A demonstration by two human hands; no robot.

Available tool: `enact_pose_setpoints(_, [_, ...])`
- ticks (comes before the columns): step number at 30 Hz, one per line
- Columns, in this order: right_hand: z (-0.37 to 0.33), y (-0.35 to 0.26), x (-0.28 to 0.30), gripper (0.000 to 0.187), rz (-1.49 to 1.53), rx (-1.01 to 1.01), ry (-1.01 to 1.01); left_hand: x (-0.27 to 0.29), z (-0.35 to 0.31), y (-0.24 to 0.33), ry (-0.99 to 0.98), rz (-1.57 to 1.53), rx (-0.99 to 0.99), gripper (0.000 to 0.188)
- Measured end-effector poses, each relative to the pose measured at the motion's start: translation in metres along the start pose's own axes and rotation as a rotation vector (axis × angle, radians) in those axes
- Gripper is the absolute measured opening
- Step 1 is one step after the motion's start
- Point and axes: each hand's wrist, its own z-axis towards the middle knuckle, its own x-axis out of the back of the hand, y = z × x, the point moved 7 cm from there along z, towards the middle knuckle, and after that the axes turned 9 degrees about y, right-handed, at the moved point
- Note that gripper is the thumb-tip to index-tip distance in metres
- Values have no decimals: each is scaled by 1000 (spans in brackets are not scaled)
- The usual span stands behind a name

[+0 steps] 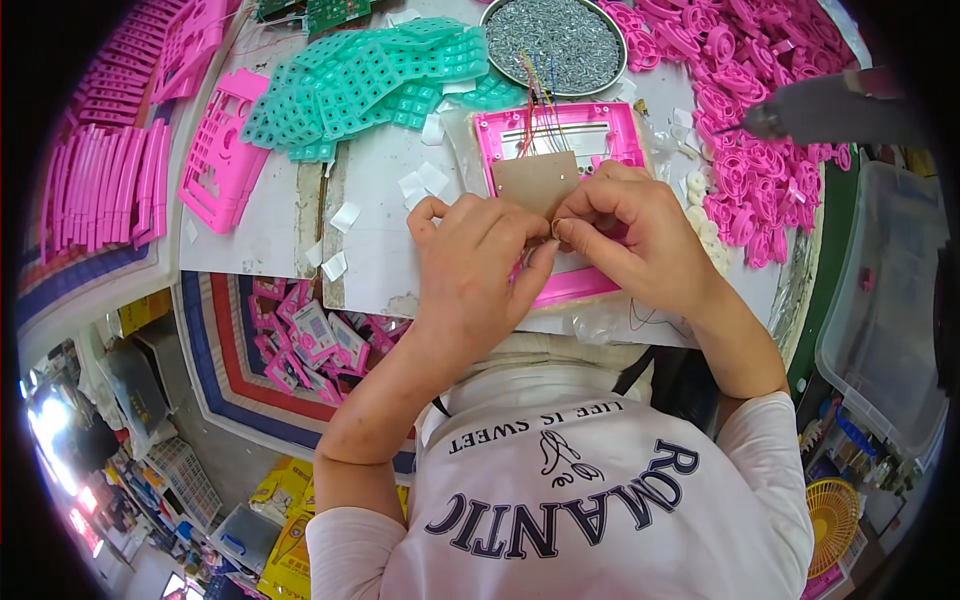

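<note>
Here, a brown board (534,179) extends beyond the left hand (478,255) and right hand (640,235).

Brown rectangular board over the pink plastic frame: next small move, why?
Probably finish the fingertip work at the near edge of the brown rectangular board before shifting it: the left hand and right hand meet there, what they pinch is unclear, and thin multicoloured wires extend beyond its far edge, so a shift might tug them.

Pink housing (577,287): glossy plastic. Brown board (534,180): matt, smooth. Silvery pieces (553,45): shiny metal.
</note>
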Motion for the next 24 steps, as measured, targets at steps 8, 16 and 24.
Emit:
enact_pose_setpoints(8, [1, -4, -1, 7, -15, 9, -30, -3, -1, 3, 104, 110, 56, 20])
enact_pose_setpoints(16, [0, -5, -1, 7, -65, 56, -34, -5, -5, -3, 47, 59, 53, 19])
enact_pose_setpoints(24, [-3, 7, 0, 8, 78, -68, -44, 13, -2, -9, -17, -52, 103, 17])
